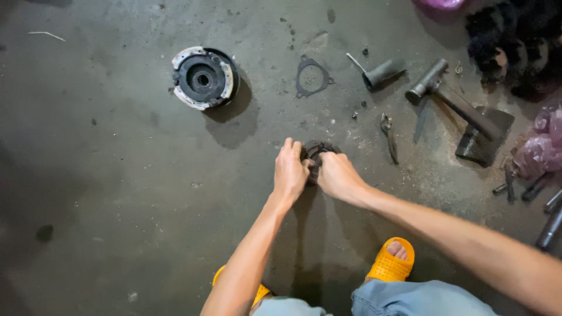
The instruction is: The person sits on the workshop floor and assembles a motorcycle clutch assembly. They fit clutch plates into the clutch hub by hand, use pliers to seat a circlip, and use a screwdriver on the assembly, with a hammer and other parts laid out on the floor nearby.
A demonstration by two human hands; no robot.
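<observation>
a dark grey concrete floor point(117, 175) fills the view, stained, scuffed and dusted with grit. light falls from above, casting soft shadows. no walls or furniture show.

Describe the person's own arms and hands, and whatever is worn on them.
Both forearms are bare, with no sleeves in view. The left hand and right hand wear no gloves, and no ring, watch or wristband can be seen. Below them show orange perforated slippers and light blue denim.
</observation>
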